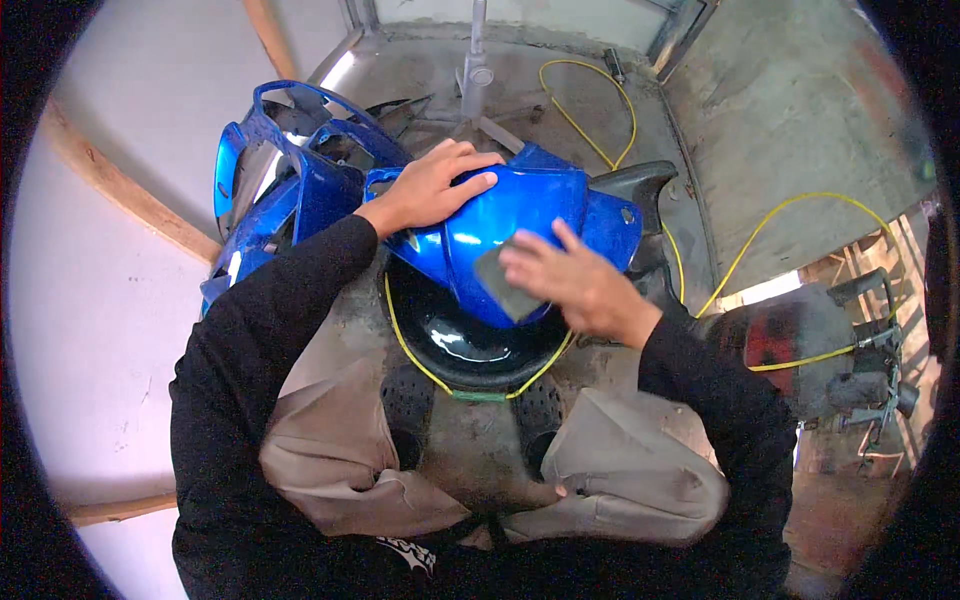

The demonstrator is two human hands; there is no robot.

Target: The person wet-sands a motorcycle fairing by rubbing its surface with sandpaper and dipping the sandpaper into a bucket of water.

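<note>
A glossy blue plastic panel [545,200] rests on a rounded black glossy object [460,340] in front of me. My left hand [438,185] grips the panel near its upper left edge, fingers bent against the surface. My right hand [565,280], slightly blurred, holds a grey-green pad [505,275] against the lower middle of the panel. A yellow hose [420,365] curves around the front of the black object, between my feet and the panel.
More blue plastic parts [270,170] stand at the left beside a curved wooden piece [130,185]. A grey metal stand [478,75] rises behind. At the right are a red and grey machine [770,340], looping yellow hose and a grey board [790,120].
</note>
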